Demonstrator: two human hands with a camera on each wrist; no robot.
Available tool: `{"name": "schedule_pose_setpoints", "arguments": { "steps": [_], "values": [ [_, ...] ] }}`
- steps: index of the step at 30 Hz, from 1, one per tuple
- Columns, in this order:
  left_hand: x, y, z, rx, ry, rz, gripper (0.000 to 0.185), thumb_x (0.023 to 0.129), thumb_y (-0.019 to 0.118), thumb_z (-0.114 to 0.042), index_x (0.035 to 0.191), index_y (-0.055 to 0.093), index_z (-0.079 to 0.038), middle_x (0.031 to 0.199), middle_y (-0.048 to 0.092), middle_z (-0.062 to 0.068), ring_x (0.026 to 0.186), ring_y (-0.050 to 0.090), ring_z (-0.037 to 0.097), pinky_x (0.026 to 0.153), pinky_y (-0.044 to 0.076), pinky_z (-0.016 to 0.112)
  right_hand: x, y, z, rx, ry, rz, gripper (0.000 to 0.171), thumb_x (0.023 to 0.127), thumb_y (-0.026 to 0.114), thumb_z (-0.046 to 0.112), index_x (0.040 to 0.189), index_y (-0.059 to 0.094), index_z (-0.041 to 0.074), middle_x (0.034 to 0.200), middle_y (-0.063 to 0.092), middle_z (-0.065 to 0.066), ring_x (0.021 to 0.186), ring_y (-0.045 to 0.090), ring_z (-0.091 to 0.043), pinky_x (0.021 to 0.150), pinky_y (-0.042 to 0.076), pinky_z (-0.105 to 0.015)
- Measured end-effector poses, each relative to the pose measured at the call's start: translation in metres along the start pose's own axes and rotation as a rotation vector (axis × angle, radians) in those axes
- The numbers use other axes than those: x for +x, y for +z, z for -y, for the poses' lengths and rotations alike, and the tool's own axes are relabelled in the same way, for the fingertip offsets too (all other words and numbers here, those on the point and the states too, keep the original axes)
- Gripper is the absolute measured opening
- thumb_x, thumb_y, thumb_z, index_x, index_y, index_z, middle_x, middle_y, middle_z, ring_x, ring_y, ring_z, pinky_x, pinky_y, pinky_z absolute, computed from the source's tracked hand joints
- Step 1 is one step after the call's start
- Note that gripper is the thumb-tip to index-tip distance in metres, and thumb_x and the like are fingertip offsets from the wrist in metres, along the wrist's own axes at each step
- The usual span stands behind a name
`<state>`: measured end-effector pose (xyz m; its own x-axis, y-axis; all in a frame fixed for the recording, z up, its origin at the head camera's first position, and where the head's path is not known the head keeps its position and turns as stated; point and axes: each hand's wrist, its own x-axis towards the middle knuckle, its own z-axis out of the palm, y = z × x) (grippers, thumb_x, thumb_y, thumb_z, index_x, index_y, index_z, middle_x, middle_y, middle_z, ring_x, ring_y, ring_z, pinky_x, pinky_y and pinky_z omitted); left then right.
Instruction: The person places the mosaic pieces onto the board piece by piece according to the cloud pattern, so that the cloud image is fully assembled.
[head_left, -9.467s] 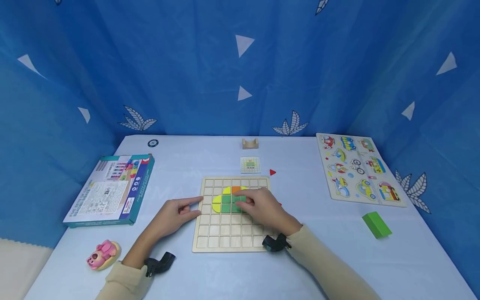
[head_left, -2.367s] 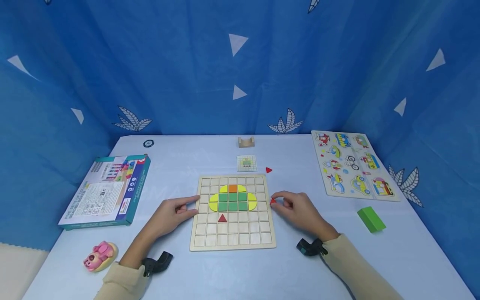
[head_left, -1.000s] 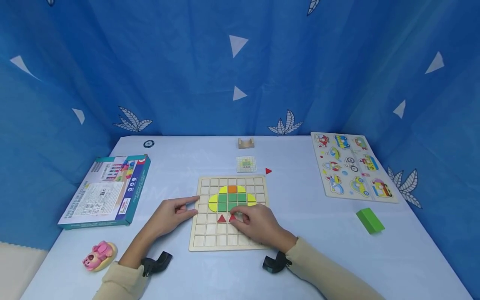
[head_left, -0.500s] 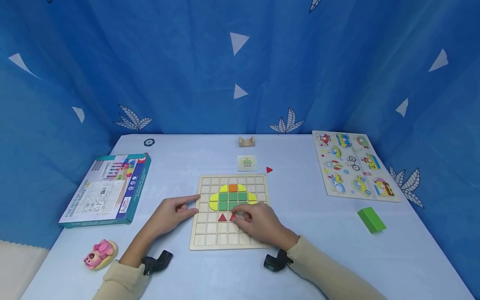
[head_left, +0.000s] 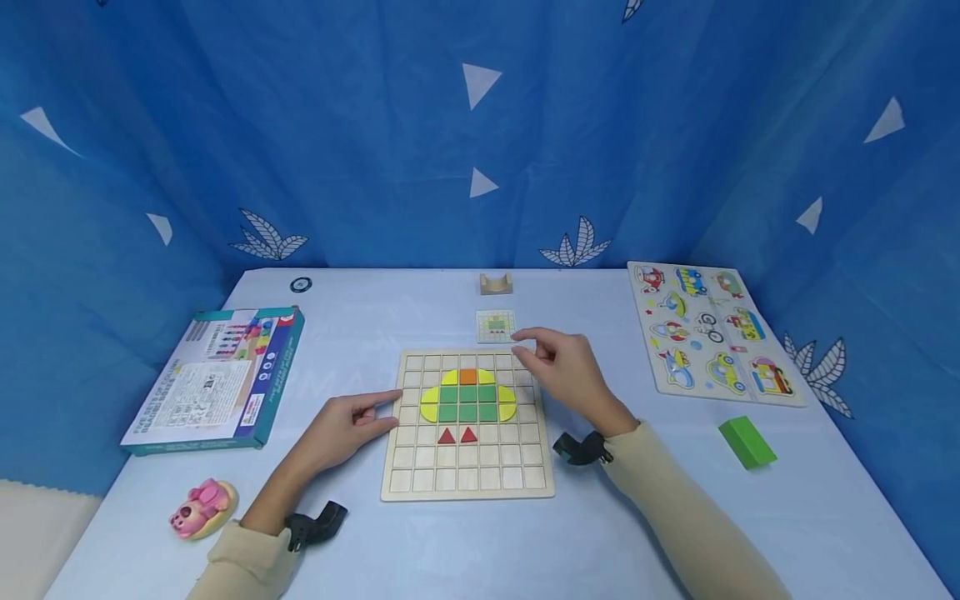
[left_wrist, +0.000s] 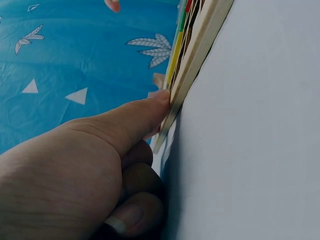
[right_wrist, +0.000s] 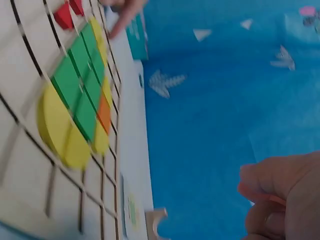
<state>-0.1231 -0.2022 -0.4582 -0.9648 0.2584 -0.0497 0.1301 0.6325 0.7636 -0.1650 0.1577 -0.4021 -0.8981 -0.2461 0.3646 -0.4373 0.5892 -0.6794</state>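
A square wooden grid board [head_left: 468,480] lies on the table. On it sits a shape of green squares [head_left: 468,403], yellow quarter-round pieces [head_left: 429,403] and one orange square [head_left: 468,377]. Two red triangles [head_left: 468,435] lie side by side in the row below. My left hand [head_left: 347,427] touches the board's left edge with the tips of its thumb and index finger. Over the board's upper right corner, my right hand [head_left: 566,367] has thumb and index finger slightly apart, and nothing shows between them. The third red triangle is out of sight, probably behind this hand.
Behind the board lie a small pattern card [head_left: 495,327] and a notched wooden block [head_left: 496,284]. To the left are a game box [head_left: 210,379], a pink bear figure [head_left: 202,508] and a dark disc [head_left: 301,285]. A vehicle puzzle [head_left: 716,333] and a green block [head_left: 747,442] lie right.
Red triangles have been set on the board one after the other. My right hand has let go of the second and moved up and right. The left hand stays at the board's edge.
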Motion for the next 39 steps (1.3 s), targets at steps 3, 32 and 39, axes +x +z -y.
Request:
{"name": "schedule_pose_setpoints", "arguments": {
  "steps": [3, 32, 39],
  "values": [
    [0.001, 0.000, 0.000, 0.001, 0.000, -0.002, 0.045, 0.092, 0.078, -0.036, 0.134, 0.070, -0.020, 0.062, 0.046, -0.004, 0.057, 0.046, 0.014, 0.054, 0.037, 0.027, 0.012, -0.007, -0.020, -0.003, 0.039, -0.048, 0.022, 0.096, 0.075, 0.020, 0.115, 0.076, 0.009, 0.056, 0.041, 0.001, 0.049, 0.040, -0.019, 0.047, 0.030, -0.031],
    [0.000, 0.001, 0.001, 0.011, -0.013, 0.007, 0.046, 0.092, 0.077, -0.037, 0.135, 0.069, -0.022, 0.063, 0.046, -0.004, 0.058, 0.047, 0.014, 0.055, 0.038, 0.027, 0.015, 0.005, -0.083, -0.219, 0.235, 0.114, 0.030, 0.099, 0.068, 0.022, 0.129, 0.073, 0.018, 0.054, 0.043, 0.001, 0.047, 0.041, -0.018, 0.049, 0.030, -0.031],
    [0.000, -0.001, -0.001, 0.018, -0.010, 0.005, 0.045, 0.093, 0.078, -0.035, 0.135, 0.069, -0.022, 0.063, 0.046, -0.005, 0.059, 0.048, 0.014, 0.057, 0.039, 0.027, 0.016, 0.004, -0.077, -0.274, 0.230, 0.176, 0.038, 0.102, 0.065, 0.025, 0.140, 0.065, 0.022, 0.060, 0.047, 0.000, 0.054, 0.045, -0.018, 0.053, 0.033, -0.032]
  ]
}}
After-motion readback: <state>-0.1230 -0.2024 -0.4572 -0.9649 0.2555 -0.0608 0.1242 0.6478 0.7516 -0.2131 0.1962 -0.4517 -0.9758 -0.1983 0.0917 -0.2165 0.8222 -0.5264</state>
